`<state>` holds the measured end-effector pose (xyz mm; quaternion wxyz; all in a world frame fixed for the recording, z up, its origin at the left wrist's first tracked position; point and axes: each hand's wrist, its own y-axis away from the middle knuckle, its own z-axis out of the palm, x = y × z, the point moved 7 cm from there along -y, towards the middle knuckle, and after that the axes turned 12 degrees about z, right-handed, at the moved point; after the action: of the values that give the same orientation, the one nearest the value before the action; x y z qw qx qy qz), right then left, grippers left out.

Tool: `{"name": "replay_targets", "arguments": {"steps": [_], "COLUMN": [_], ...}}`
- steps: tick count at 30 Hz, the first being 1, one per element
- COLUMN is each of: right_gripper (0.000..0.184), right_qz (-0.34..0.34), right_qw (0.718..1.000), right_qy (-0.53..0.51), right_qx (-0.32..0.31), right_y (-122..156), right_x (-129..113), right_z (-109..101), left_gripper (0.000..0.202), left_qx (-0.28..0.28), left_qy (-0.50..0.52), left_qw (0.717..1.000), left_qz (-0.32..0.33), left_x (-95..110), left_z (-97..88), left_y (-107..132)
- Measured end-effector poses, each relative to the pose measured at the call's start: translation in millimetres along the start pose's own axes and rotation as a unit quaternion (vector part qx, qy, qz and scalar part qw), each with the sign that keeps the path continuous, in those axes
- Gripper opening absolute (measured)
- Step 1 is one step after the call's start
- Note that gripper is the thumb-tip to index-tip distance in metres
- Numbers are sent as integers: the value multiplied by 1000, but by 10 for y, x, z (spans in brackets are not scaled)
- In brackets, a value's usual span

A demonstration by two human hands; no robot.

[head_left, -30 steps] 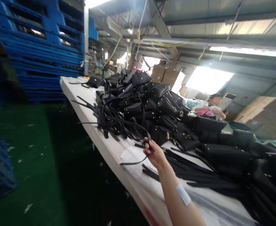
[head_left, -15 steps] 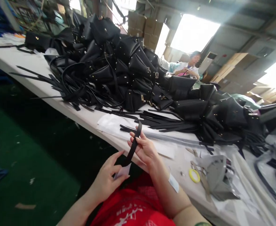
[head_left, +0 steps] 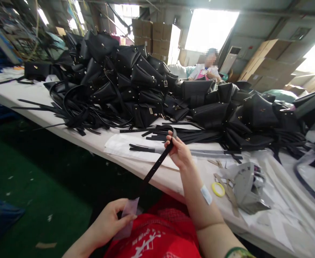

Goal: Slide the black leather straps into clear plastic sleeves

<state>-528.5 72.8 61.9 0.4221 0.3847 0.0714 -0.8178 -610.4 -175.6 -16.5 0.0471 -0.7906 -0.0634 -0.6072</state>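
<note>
My right hand (head_left: 181,153) is closed around a black leather strap (head_left: 158,163) above the table's front edge. The strap curls over at its upper end and shows a row of small holes lower down. It slants down toward my left hand (head_left: 110,220), which pinches a thin, whitish, see-through slip (head_left: 129,214) in front of my red apron. Whether the strap's lower end is also in that hand cannot be made out. Beyond my right hand lies a bunch of more black straps (head_left: 197,136).
A long heap of black leather bags (head_left: 130,68) covers the table's far side. Loose straps (head_left: 79,111) lie at the left. On the right are a yellow tape roll (head_left: 218,189) and a grey plastic bag (head_left: 247,190). Behind the heap sits another person (head_left: 200,71).
My hands have moved apart, the right one up and away, the left one down toward my body. More of the strap now stretches between them. The view has turned slightly.
</note>
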Motion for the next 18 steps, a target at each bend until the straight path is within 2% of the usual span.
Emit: {"name": "replay_targets", "arguments": {"steps": [2, 4, 6, 7, 9, 11, 12, 15, 16, 18], "right_gripper": [24, 19, 13, 10, 13, 22, 28, 45, 45, 42], "right_qz": [-53, -73, -55, -36, 10, 72, 111, 212, 213, 167], "right_qw": [997, 987, 972, 967, 962, 965, 966, 949, 943, 941], "right_qy": [33, 83, 136, 156, 181, 197, 205, 223, 232, 274], "right_qx": [39, 114, 182, 199, 202, 155, 113, -71, -106, -109], "right_y": [-106, -201, -251, -250, -179, -25, 75, 417, 505, 588], "right_x": [-337, -560, -604, -550, -295, 130, 383, 1074, 1190, 1215], "right_z": [-194, -449, -673, -747, -801, -708, -610, -186, -78, 27], "left_gripper": [31, 30, 28, 27, 26, 26, 25, 22, 22, 21], "left_qx": [11, 26, 39, 46, 62, 74, 74, 50, 40, 28], "left_qy": [-6, -13, -10, -5, 9, 14, 12, -7, -16, -46], "left_qw": [1000, 1000, 999, 999, 998, 997, 997, 998, 998, 996], "left_qz": [-3, -1, 2, 3, 7, 13, 18, 39, 48, 72], "left_x": [10, 31, 59, 72, 99, 127, 143, 205, 229, 278], "left_z": [-52, -120, -176, -193, -197, -157, -121, 0, 24, 19], "left_y": [11, 9, -4, -17, -56, -111, -143, -227, -245, -263]}}
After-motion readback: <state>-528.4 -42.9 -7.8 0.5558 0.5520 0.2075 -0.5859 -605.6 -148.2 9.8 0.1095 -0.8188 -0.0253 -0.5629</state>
